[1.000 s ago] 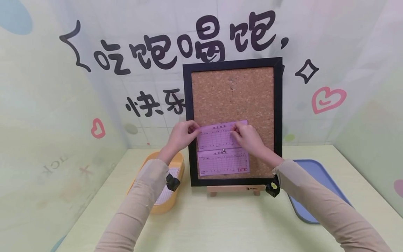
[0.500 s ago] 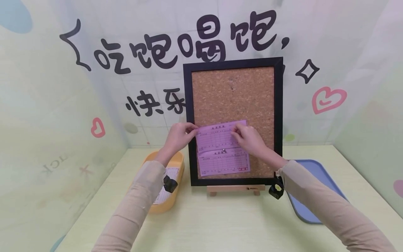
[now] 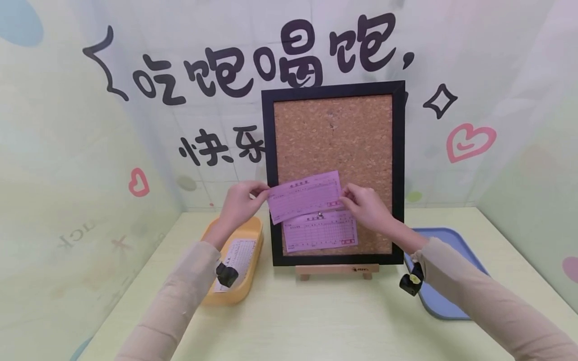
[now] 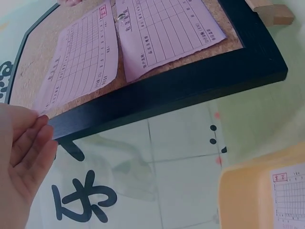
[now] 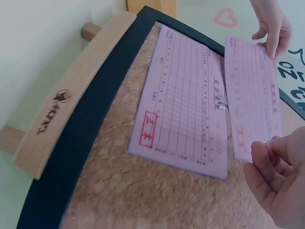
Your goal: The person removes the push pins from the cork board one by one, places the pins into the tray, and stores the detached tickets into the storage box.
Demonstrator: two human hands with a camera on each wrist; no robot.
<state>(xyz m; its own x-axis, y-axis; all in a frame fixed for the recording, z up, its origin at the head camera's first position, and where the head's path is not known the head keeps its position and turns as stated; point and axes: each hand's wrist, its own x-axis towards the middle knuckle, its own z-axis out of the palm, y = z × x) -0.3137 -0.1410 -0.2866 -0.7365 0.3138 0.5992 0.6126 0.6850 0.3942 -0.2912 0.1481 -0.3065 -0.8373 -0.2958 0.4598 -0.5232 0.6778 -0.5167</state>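
Note:
An upper pink receipt [image 3: 307, 195] with a printed grid and a red box hangs tilted in front of the corkboard [image 3: 336, 135], its right end higher. My left hand [image 3: 244, 203] pinches its left end, past the black frame. At its right end, my right hand [image 3: 366, 205] has thumb and fingertips closed on the edge; a tiny glint shows at those fingertips [image 5: 269, 142], too small to identify. A lower pink receipt [image 3: 320, 233] lies flat on the cork, with a silver pushpin [image 3: 320, 214] at its top middle.
The board stands on a small wooden easel [image 3: 336, 269]. On the left is a yellow tray [image 3: 255, 271] with printed white slips [image 3: 237, 263]. A blue tray [image 3: 444, 296] lies right, partly behind the right forearm. A wall with printed lettering rises behind.
The upper receipt has shifted left and tilted away from its place above the lower one. My left hand moved left and slightly down with it; my right hand moved from its face to its right edge.

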